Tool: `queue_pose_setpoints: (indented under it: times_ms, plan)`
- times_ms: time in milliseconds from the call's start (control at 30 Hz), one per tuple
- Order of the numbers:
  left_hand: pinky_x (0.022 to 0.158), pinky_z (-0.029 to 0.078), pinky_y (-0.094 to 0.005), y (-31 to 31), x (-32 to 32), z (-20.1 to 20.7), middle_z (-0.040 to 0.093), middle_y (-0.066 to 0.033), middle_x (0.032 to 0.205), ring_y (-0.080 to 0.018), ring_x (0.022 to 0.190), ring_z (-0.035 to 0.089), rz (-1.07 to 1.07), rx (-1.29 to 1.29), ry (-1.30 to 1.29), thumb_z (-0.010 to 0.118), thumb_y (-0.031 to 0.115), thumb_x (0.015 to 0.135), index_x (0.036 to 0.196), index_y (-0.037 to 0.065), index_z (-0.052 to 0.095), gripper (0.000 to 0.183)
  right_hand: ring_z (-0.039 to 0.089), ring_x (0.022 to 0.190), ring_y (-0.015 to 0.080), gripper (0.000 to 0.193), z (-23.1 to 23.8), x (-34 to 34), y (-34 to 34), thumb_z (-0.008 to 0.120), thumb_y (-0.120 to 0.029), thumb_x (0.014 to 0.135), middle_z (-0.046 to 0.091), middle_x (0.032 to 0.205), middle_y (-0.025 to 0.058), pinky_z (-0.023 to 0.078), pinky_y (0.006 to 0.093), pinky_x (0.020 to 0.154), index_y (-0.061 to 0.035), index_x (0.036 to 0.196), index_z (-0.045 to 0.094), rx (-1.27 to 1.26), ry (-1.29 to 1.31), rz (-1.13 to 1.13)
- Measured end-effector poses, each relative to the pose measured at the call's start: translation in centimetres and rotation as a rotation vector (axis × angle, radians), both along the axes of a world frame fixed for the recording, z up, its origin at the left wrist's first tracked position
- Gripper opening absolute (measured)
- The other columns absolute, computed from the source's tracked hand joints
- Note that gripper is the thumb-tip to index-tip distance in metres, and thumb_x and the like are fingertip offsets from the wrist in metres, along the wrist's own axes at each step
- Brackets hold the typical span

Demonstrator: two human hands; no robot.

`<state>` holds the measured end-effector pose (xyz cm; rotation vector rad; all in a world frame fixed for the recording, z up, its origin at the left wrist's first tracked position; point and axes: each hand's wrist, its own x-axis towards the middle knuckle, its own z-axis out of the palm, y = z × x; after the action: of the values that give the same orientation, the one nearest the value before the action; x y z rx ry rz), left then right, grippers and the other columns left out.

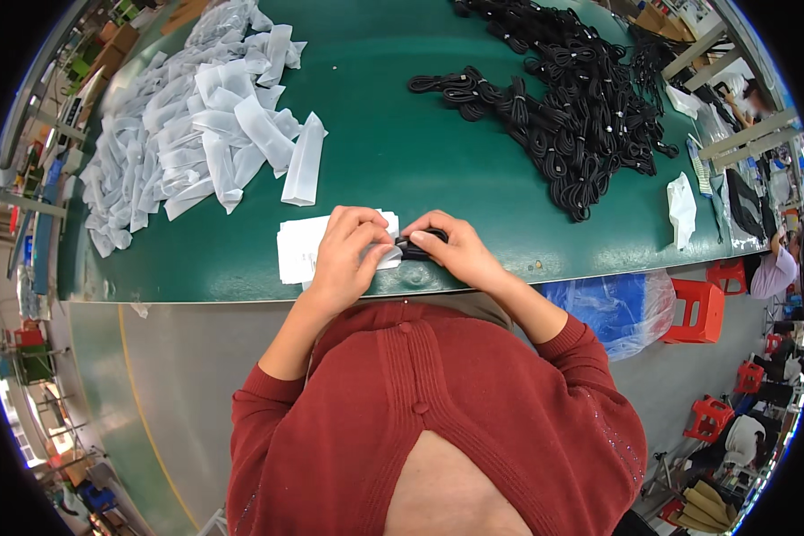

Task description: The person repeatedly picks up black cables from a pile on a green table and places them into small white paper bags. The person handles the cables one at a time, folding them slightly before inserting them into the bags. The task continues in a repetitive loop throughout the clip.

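Note:
Near the table's front edge, my left hand (345, 252) is closed, its thumb and fingers pinching the edge of a white bag (389, 256). My right hand (457, 250) grips a bundled black cable (414, 251), whose end meets the mouth of that bag. How far the cable reaches inside is hidden by my fingers. Under and beside my left hand lies a stack of flat white bags (296, 253). One filled whitish bag (305, 163) rests just beyond the stack, at the near side of a larger heap.
A large heap of filled translucent bags (165, 134) covers the table's left side. Bundled black cables (590, 107) are piled at the far right. A crumpled white bag (681, 211) lies near the right edge of the green table (375, 107). Red stools (695, 311) stand beyond.

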<state>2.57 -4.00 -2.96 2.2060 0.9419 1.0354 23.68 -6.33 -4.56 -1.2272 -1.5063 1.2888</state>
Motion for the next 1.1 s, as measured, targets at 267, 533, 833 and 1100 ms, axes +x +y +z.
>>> queue_pose_setpoints:
  times_ms: [267, 533, 833, 1100]
  plan:
    - [0.078, 0.044, -0.0288, 2.2, -1.3, 2.1, 0.062, -0.0061, 0.106, -0.0156, 0.098, 0.055, 0.02, -0.356, -0.312, 0.068, 0.006, 0.088, 0.089, 0.004, 0.064, 0.004, 0.056, 0.084, 0.0168, 0.037, 2.4, -0.7, 2.0, 0.072, -0.002, 0.083, 0.056, 0.104, 0.0086, 0.049, 0.0303, 0.072, -0.0061, 0.119, 0.067, 0.736, -0.042, 0.06]
    - [0.088, 0.042, -0.0276, 4.9, -0.7, 5.0, 0.059, -0.0061, 0.11, -0.0117, 0.099, 0.053, -0.021, -0.423, -0.584, 0.069, 0.011, 0.091, 0.091, 0.002, 0.063, 0.01, 0.06, 0.081, 0.0166, 0.031, 4.6, -0.5, 5.6, 0.072, -0.003, 0.084, 0.059, 0.1, 0.01, 0.051, 0.0304, 0.069, -0.0033, 0.114, 0.067, 0.683, -0.017, -0.042]
    - [0.086, 0.048, -0.0275, 9.2, -4.1, 4.2, 0.067, -0.0085, 0.107, -0.0122, 0.096, 0.061, -0.035, -0.565, -0.937, 0.062, 0.013, 0.096, 0.103, 0.0, 0.065, 0.014, 0.061, 0.071, 0.0216, 0.014, 5.6, 0.6, 7.9, 0.071, -0.003, 0.082, 0.063, 0.092, 0.0103, 0.051, 0.0312, 0.063, -0.0033, 0.096, 0.067, 0.841, -0.164, -0.334]
    - [0.091, 0.046, -0.026, 6.7, -5.5, 4.7, 0.062, -0.006, 0.114, -0.0141, 0.104, 0.058, 0.462, 0.035, -0.247, 0.061, 0.008, 0.096, 0.115, 0.002, 0.063, 0.021, 0.065, 0.087, 0.04, 0.049, -1.1, 14.2, 14.1, 0.073, -0.032, 0.086, 0.059, 0.103, 0.0234, 0.056, 0.0454, 0.072, 0.0013, 0.118, 0.056, 0.545, -1.145, -0.672]
